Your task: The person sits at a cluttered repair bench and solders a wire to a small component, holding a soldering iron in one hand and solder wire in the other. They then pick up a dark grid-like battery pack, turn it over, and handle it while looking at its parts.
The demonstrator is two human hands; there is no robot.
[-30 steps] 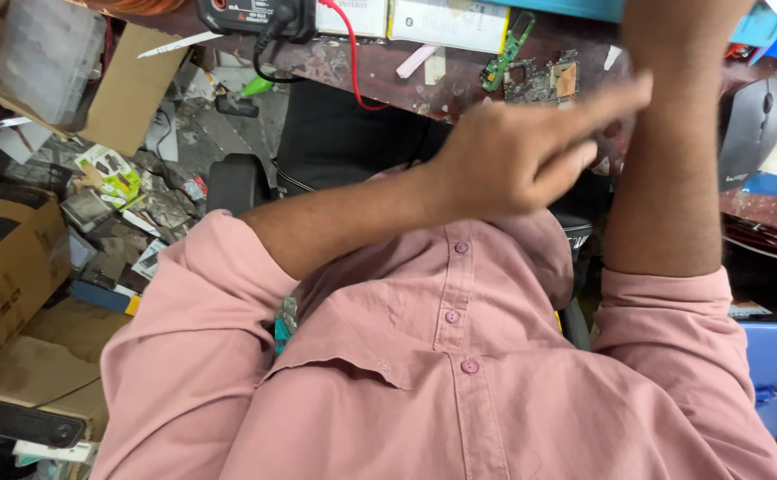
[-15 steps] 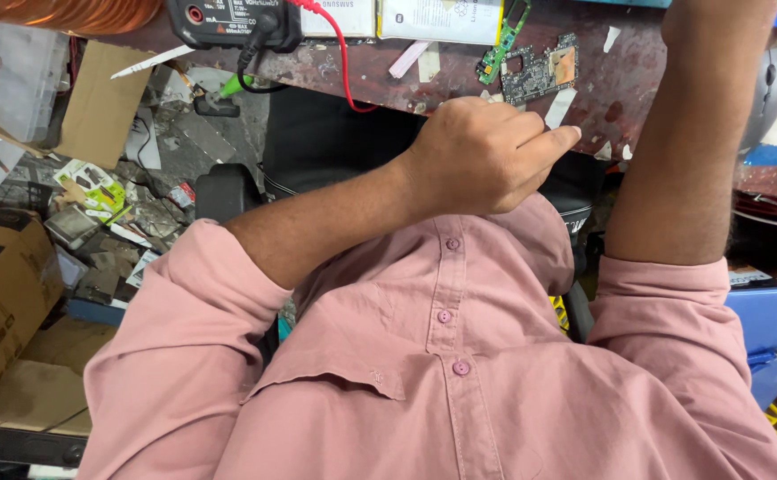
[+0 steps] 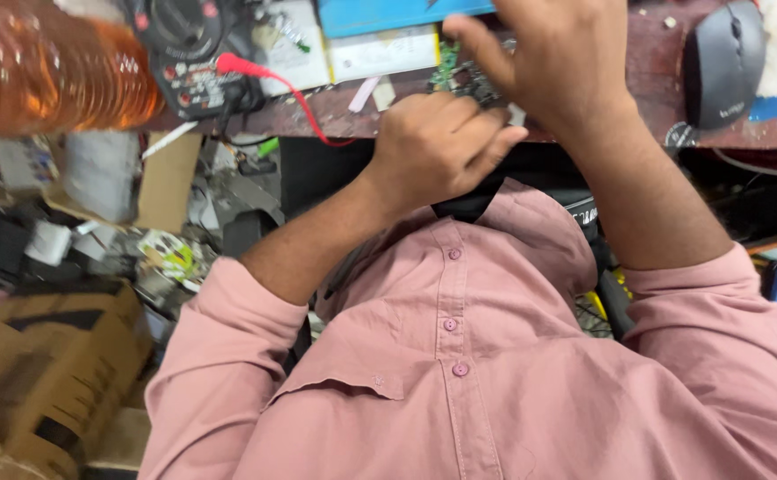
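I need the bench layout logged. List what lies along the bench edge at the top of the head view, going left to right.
Orange ribbed plastic bottle → black multimeter with its red lead → white card → small green circuit board, beside the left hand and right hand → grey computer mouse.

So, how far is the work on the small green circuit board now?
Set out already: the multimeter with its red lead lies on the bench. In hand: both hands, left hand and right hand, are at the green circuit board. The lead is not at the board yet.
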